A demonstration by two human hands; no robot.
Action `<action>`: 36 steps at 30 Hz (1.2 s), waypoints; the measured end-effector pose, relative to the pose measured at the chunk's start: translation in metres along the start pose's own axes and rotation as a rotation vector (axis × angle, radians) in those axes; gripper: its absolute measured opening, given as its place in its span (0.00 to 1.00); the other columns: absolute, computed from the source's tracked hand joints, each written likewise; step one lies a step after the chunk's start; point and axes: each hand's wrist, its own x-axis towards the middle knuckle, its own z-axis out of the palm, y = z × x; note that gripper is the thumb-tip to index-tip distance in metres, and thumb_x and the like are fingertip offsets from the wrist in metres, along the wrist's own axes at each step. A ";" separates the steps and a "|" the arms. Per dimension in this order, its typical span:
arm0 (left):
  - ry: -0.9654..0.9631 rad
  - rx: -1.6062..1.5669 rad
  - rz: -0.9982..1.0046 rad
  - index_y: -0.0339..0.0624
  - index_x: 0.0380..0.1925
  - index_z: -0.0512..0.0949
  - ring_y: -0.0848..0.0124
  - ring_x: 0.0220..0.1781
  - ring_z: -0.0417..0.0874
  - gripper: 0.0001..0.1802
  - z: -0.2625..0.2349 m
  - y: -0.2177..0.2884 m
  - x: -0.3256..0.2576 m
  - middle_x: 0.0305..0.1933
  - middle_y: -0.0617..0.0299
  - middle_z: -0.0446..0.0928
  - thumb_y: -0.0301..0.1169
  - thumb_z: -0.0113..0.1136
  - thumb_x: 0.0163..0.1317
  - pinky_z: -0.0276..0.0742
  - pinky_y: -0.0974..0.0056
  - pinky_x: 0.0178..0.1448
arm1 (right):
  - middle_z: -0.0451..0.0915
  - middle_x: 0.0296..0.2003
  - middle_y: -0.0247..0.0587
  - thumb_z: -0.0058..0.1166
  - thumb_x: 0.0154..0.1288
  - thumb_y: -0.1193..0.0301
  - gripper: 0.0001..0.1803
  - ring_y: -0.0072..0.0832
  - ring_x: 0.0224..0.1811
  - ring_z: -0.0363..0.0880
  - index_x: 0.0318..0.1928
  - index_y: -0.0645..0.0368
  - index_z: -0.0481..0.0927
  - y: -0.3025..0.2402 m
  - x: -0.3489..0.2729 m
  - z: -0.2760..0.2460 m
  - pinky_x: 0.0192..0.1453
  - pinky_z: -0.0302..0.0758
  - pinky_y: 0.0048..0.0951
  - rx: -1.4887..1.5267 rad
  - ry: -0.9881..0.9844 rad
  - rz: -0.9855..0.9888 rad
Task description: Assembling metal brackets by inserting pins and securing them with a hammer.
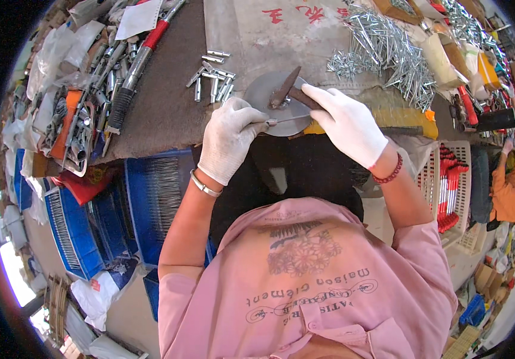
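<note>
— Grey felt covers the desk?
— Yes, cluttered with nails. Left hand pinches a thin rod on the metal disc; right hand grips a hammer there.

Heap of loose nails, blue crates, white basket

Metal parts, cloth gloves, matt bench

White knitted cloth covers both hands; the round disc is dull grey metal, the loose nails bright shiny steel, the bench mat rough brown felt-like cloth.
</note>
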 end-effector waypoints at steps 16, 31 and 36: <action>0.341 0.052 -0.208 0.38 0.59 0.84 0.65 0.36 0.85 0.22 0.027 0.036 -0.037 0.36 0.54 0.83 0.19 0.70 0.65 0.81 0.63 0.44 | 0.80 0.29 0.29 0.58 0.72 0.74 0.09 0.14 0.29 0.76 0.49 0.63 0.83 -0.038 -0.038 0.032 0.32 0.73 0.23 0.749 -0.350 0.379; 0.448 -0.655 -0.670 0.38 0.67 0.75 0.77 0.36 0.80 0.30 -0.038 0.033 -0.098 0.42 0.63 0.84 0.30 0.71 0.66 0.76 0.71 0.40 | 0.82 0.43 0.35 0.54 0.74 0.78 0.31 0.19 0.35 0.77 0.76 0.63 0.69 -0.075 -0.045 0.060 0.41 0.78 0.23 0.865 -0.458 0.335; 0.885 -0.405 -0.999 0.33 0.66 0.78 0.70 0.50 0.87 0.32 -0.077 -0.063 -0.227 0.51 0.52 0.87 0.29 0.73 0.61 0.82 0.65 0.55 | 0.82 0.44 0.39 0.49 0.76 0.77 0.30 0.18 0.34 0.76 0.76 0.65 0.69 -0.067 -0.044 0.064 0.42 0.78 0.23 0.845 -0.528 0.345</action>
